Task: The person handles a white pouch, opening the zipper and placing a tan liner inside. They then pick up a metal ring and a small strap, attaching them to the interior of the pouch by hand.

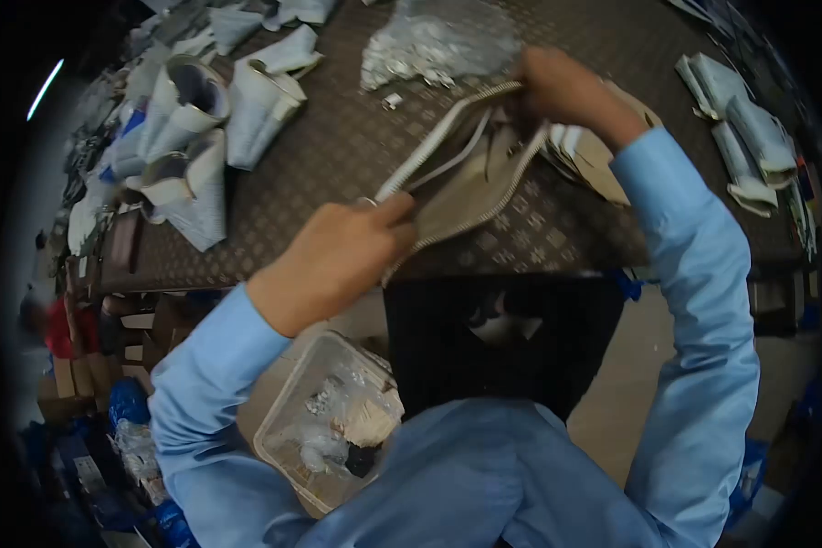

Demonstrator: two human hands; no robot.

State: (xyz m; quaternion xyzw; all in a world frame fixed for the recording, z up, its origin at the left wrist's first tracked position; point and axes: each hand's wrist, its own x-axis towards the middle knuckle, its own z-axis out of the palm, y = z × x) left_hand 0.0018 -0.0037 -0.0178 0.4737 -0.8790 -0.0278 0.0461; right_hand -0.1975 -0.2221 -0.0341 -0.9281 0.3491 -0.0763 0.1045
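Observation:
A zippered bag (pixel 470 187) with a beige lining is stretched between my two hands above the table, its mouth gaping and a pale strip inside. My left hand (pixel 338 247) pinches the near left end of the bag's zippered edge. At the far right end, my right hand (pixel 562 91) grips the bag with fingers bent down at the opening; the fingertips are hidden. Just beyond it lies a clear plastic bag (pixel 438 46) of small white pieces, with one loose piece (pixel 392 100) on the table. Beige and white bag parts (pixel 594 155) lie beneath my right wrist.
Several pale bags (pixel 187 187) stand or lie at the table's left. More folded pale bags (pixel 749 128) lie along the right. Below the patterned table (pixel 274 219), a white bin (pixel 283 420) holds plastic scraps. A person in red (pixel 71 324) is at far left.

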